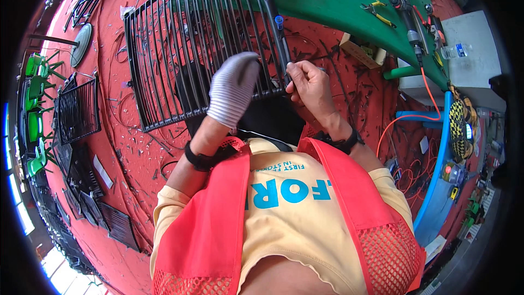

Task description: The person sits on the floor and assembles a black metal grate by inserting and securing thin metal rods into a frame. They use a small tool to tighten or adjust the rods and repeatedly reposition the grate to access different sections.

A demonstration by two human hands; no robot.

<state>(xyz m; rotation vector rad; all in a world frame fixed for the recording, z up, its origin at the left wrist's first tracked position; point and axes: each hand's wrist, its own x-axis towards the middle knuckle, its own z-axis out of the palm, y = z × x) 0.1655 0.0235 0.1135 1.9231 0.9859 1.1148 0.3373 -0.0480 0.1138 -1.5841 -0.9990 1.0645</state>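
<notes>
A black slatted panel (203,41), a frame with many thin parallel bars, leans in front of me against the green table. My left hand (236,88), in a grey-and-white striped glove, is over the bars near the panel's lower right part. Its fingers are blurred, and any grip is hidden. My bare right hand (310,84) is closed in a pinch at the panel's right edge bar, close to its lower corner. What lies between those fingertips is too small to make out. A small blue plastic piece (279,22) sits on the same edge bar, above my right hand.
The green table (327,1) carries yellow-handled pliers (378,13) and a power tool (406,19) with an orange hose (401,117). Below it stands a cardboard box (361,50). Dark scraps litter the red floor (123,164). More black panels (79,110) and green chairs (35,125) are on the left.
</notes>
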